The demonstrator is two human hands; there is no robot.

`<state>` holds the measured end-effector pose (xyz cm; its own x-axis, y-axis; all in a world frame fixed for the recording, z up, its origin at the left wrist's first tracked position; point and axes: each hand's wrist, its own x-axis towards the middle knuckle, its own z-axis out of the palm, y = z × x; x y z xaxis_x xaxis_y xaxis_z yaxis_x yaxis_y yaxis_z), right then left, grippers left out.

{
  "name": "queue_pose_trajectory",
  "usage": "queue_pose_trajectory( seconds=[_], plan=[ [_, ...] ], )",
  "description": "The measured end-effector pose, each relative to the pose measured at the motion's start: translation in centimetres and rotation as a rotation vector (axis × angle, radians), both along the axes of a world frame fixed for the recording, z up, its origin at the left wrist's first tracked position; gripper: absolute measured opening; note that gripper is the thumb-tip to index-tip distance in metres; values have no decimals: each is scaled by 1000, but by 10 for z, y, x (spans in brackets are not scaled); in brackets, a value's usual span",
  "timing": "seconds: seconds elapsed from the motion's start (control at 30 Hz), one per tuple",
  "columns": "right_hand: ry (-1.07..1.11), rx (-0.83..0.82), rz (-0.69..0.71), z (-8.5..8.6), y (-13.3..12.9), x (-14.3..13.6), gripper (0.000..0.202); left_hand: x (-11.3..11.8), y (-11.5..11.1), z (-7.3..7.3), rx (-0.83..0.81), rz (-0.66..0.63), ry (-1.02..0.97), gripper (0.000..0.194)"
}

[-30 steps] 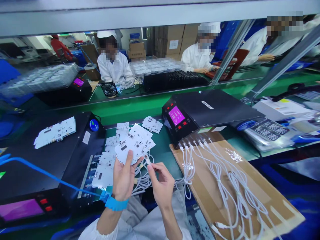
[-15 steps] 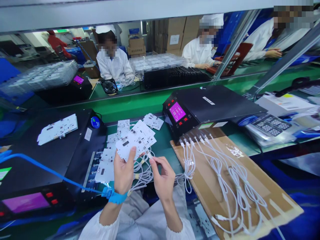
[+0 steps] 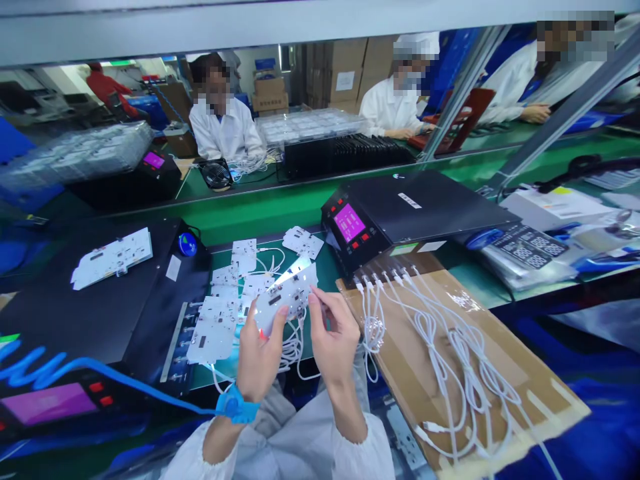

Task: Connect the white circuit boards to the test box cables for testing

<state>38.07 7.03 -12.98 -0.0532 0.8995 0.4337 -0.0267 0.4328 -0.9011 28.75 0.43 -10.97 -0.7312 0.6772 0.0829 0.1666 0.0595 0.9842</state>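
My left hand (image 3: 261, 355), with a blue wrist strap (image 3: 237, 404) on its wrist, grips a white circuit board (image 3: 285, 298) by its lower left edge, thumb on top. The board is tilted; white light glows at its far edge and a small red glow shows near my left fingers. At the board's right edge, the pinched fingers of my right hand (image 3: 334, 333) touch it. A white cable (image 3: 301, 333) hangs just below the board; its plug end is hidden. Several more white boards (image 3: 214, 328) lie on the green bench beyond and left of my hands.
Right of my hands, a black tester (image 3: 420, 207) with a pink screen feeds white cables onto a cardboard sheet (image 3: 500, 333). Another black box (image 3: 135, 293) stands left, boards on top. A blue coiled cord (image 3: 125, 377) runs to my wrist. Co-workers sit across the bench.
The held board has turned and tilted up, and light now shows at it. My right hand has moved from the cable plug up to the board's right edge.
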Motion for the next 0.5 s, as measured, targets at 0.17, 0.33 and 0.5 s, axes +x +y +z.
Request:
queue_pose_trajectory(
  seconds=[0.17, 0.33, 0.5],
  plan=[
    [-36, 133, -96, 6, 1, -3, 19, 4, -2, -3, -5, -52, 4, 40],
    [-35, 183, -150, 2, 2, 1, 20, 6, -3, -7, -37, -66, 38, 41],
    [-78, 221, -174, 3, 3, 4, 16, 6, -4, -8, -30, -79, 29, 43]
  ],
)
